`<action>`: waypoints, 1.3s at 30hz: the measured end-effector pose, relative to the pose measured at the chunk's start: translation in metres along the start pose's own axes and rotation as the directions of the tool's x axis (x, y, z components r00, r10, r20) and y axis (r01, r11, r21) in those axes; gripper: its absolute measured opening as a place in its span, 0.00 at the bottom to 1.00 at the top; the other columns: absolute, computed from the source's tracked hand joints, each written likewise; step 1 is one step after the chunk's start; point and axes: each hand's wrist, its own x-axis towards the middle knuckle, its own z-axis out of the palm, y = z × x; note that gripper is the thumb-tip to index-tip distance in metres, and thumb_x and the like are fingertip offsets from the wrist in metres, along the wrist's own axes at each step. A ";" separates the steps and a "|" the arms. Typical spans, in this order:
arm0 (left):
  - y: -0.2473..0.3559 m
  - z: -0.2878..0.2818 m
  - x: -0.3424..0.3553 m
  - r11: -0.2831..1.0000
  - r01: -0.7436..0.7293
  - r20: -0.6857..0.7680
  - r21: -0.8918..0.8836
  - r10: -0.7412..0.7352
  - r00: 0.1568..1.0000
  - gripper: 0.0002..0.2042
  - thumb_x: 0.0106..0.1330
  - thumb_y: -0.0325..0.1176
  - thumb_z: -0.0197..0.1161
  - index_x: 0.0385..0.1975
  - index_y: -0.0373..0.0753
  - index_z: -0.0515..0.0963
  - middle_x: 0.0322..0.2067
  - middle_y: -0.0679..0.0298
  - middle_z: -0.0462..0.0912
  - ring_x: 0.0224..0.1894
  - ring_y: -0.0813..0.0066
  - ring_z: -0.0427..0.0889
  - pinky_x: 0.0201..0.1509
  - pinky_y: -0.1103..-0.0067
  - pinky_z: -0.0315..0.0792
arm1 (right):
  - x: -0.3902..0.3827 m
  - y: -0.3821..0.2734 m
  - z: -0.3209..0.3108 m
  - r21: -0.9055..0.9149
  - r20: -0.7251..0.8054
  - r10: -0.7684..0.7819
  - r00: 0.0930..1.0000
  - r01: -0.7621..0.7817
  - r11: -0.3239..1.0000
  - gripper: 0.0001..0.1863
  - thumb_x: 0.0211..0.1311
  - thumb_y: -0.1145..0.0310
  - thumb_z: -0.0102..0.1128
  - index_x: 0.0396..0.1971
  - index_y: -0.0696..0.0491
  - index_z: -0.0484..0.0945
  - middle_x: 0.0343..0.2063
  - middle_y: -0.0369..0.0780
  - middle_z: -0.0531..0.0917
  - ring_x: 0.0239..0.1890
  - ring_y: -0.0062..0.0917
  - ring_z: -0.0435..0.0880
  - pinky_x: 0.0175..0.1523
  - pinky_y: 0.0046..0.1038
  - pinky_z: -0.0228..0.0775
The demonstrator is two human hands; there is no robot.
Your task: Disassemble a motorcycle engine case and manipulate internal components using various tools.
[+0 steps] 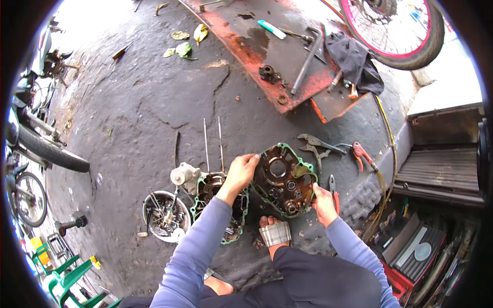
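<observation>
My left hand (241, 174) grips the upper left edge of an oily engine case half (280, 179) with green gasket along its rim, and my right hand (323, 203) grips its lower right edge. Just left of it lies another engine case (203, 187) with two long upright studs and a silver housing (185, 177), partly hidden by my left arm. Beside that sits a white bowl (154, 218) of small metal parts and tools. Locking pliers (318, 143), an air blow gun (362, 156) and red-handled pliers (334, 192) lie on the floor at the right.
A red steel platform (246, 61) holds tools and dark cloth (349, 59), with a pink-rimmed wheel (398, 51) above. Motorbikes (46, 143) and green plastic stools (64, 280) line the left. A yellow hose (390, 133) runs past open metal toolboxes (441, 154) at the right.
</observation>
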 end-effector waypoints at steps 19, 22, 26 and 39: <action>0.052 -0.253 -0.033 0.844 -0.219 -0.456 -0.489 -0.033 0.889 0.36 0.70 0.57 0.51 0.67 0.33 0.61 0.53 0.52 0.78 0.53 0.67 0.76 0.61 0.72 0.66 | 0.093 -0.182 0.302 -0.252 0.598 -0.461 0.656 0.700 0.668 0.26 0.72 0.51 0.53 0.27 0.63 0.79 0.20 0.39 0.79 0.27 0.20 0.73 0.35 0.32 0.68; 0.030 -0.280 0.008 0.812 -0.253 -0.516 -0.525 -0.068 0.854 0.40 0.68 0.60 0.53 0.69 0.32 0.56 0.56 0.48 0.75 0.55 0.63 0.76 0.62 0.71 0.66 | 0.149 -0.221 0.380 -0.499 0.532 -0.523 0.666 0.746 0.441 0.27 0.67 0.49 0.56 0.31 0.63 0.82 0.28 0.52 0.85 0.34 0.39 0.84 0.43 0.39 0.73; -0.011 -0.278 0.066 0.754 -0.192 -0.475 -0.628 -0.176 0.862 0.43 0.64 0.63 0.56 0.70 0.37 0.55 0.59 0.40 0.69 0.57 0.55 0.73 0.64 0.66 0.64 | 0.202 -0.234 0.438 -0.668 0.444 -0.532 0.721 0.662 0.340 0.31 0.62 0.44 0.58 0.41 0.64 0.82 0.41 0.59 0.83 0.49 0.49 0.82 0.55 0.41 0.72; -0.019 -0.220 -0.009 0.953 -0.056 -0.186 0.299 0.115 0.976 0.42 0.50 0.47 0.76 0.65 0.36 0.67 0.61 0.49 0.72 0.62 0.57 0.74 0.65 0.66 0.67 | 0.136 -0.170 0.337 -0.454 0.451 -0.821 0.350 0.882 0.127 0.25 0.63 0.52 0.62 0.48 0.59 0.77 0.35 0.45 0.81 0.44 0.35 0.80 0.47 0.34 0.71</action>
